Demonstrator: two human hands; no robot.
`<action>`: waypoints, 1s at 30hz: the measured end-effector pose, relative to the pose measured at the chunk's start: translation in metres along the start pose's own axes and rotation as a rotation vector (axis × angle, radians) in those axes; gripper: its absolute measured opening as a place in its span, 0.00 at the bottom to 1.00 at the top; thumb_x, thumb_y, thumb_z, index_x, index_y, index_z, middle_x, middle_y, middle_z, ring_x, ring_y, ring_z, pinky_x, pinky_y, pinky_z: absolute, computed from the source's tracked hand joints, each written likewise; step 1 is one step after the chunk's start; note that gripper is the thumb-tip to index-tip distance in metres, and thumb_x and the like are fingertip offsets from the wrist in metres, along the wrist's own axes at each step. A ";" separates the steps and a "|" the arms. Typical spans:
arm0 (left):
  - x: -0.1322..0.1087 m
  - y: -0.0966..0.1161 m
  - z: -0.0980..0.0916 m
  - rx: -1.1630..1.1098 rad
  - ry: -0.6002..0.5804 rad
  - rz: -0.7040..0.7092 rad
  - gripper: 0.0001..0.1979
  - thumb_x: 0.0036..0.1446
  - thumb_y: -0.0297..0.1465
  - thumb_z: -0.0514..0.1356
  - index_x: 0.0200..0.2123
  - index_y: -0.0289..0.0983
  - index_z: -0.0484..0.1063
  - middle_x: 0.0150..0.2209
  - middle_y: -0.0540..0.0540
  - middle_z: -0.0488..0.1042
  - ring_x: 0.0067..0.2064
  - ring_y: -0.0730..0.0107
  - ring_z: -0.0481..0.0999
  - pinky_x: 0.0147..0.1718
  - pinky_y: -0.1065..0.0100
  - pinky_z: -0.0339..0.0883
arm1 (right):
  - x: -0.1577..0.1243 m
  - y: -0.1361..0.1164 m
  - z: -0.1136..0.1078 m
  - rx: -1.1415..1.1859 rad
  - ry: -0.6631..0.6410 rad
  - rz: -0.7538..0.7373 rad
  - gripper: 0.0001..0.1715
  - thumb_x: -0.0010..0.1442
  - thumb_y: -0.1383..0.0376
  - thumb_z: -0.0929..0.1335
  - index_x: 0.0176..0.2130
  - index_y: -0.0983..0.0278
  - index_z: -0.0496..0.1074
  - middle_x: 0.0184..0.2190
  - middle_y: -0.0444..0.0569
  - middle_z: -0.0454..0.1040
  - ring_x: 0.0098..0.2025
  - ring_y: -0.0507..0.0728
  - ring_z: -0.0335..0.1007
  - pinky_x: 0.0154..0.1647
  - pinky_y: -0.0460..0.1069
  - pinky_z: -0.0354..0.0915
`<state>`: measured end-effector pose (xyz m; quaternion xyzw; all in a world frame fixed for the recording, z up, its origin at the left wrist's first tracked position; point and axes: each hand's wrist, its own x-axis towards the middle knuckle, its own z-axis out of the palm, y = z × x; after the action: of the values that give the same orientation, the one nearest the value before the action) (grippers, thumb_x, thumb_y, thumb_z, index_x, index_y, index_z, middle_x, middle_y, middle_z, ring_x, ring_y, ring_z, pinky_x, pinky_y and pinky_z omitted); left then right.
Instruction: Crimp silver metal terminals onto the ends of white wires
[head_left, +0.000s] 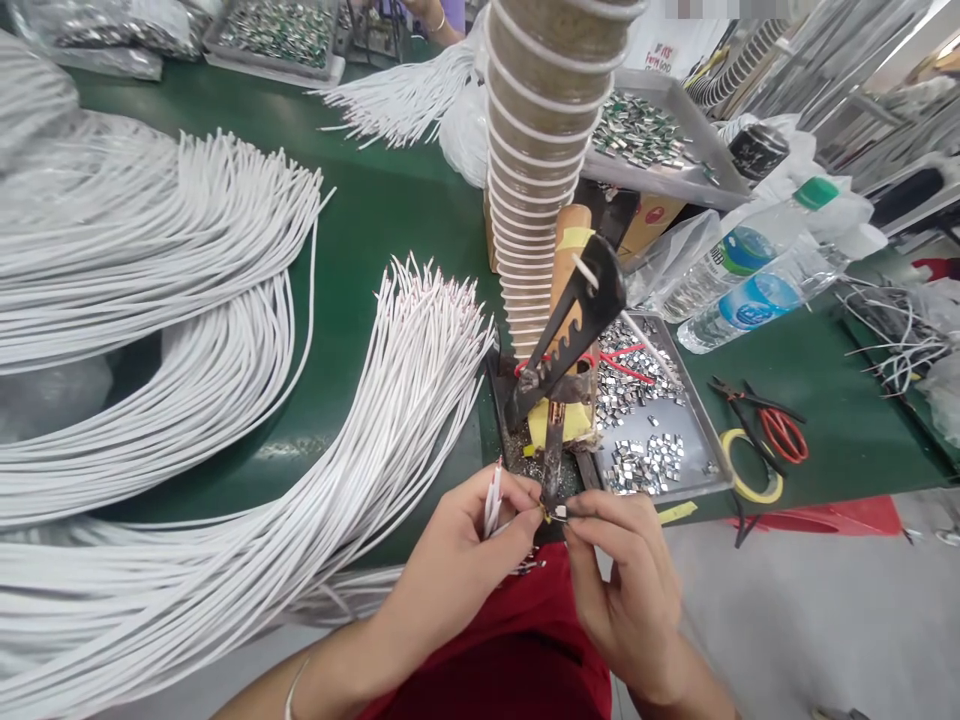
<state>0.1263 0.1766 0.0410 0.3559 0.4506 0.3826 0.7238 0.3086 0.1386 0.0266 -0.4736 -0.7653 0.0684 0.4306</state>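
Note:
My left hand is closed on a few white cables, whose stripped ends show reddish wires near the thumb. Between the thumb and fingers of my right hand is a small silvery metal connector. Both hands meet just under the tip of a soldering iron, which stands tilted in a black holder and has a wooden handle. The exact contact between wire, connector and tip is too small to make out. To the right, a metal tray holds many similar connectors.
A large bundle of white cables lies left, with more cables behind. A ribbed hose hangs above the iron. At right are water bottles, red-handled pliers and yellow tape. Another tray stands behind.

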 end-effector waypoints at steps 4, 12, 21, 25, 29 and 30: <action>0.000 0.003 0.001 -0.031 0.005 0.000 0.09 0.56 0.30 0.69 0.28 0.39 0.71 0.34 0.52 0.74 0.29 0.73 0.64 0.30 0.71 0.60 | 0.000 0.001 0.004 -0.039 0.015 -0.017 0.20 0.65 0.79 0.71 0.52 0.61 0.73 0.45 0.53 0.81 0.44 0.59 0.79 0.41 0.55 0.76; -0.002 0.000 0.003 0.025 0.014 0.043 0.10 0.56 0.29 0.68 0.26 0.38 0.70 0.33 0.51 0.74 0.31 0.71 0.68 0.34 0.70 0.64 | 0.002 0.001 -0.005 0.000 0.032 0.035 0.12 0.68 0.72 0.70 0.48 0.57 0.73 0.43 0.49 0.74 0.42 0.58 0.72 0.43 0.57 0.74; -0.016 -0.016 0.008 0.224 -0.109 0.056 0.05 0.58 0.25 0.62 0.31 0.39 0.71 0.32 0.52 0.75 0.33 0.69 0.69 0.35 0.69 0.64 | 0.012 -0.005 -0.012 0.167 -0.218 0.105 0.10 0.69 0.71 0.70 0.48 0.58 0.76 0.36 0.45 0.70 0.37 0.55 0.70 0.37 0.49 0.71; -0.017 -0.020 0.005 0.314 -0.146 0.144 0.08 0.61 0.21 0.58 0.35 0.38 0.73 0.38 0.49 0.76 0.40 0.65 0.74 0.44 0.67 0.69 | 0.013 -0.006 -0.012 0.154 -0.226 0.137 0.07 0.69 0.71 0.69 0.45 0.59 0.75 0.36 0.45 0.69 0.37 0.54 0.70 0.37 0.48 0.71; -0.021 -0.023 0.000 0.412 -0.181 0.249 0.11 0.68 0.22 0.56 0.34 0.39 0.72 0.38 0.48 0.70 0.41 0.65 0.71 0.43 0.68 0.69 | 0.011 -0.006 -0.016 0.132 -0.262 0.150 0.06 0.70 0.70 0.70 0.43 0.59 0.74 0.36 0.45 0.70 0.37 0.54 0.70 0.37 0.49 0.70; -0.022 -0.023 -0.001 0.423 -0.185 0.258 0.11 0.69 0.23 0.56 0.34 0.39 0.72 0.38 0.48 0.69 0.41 0.65 0.71 0.42 0.69 0.69 | 0.011 -0.005 -0.017 0.133 -0.273 0.151 0.06 0.70 0.70 0.70 0.43 0.59 0.74 0.35 0.45 0.70 0.37 0.54 0.69 0.36 0.48 0.70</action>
<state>0.1244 0.1470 0.0292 0.5872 0.4033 0.3347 0.6168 0.3152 0.1393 0.0464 -0.4867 -0.7725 0.2149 0.3467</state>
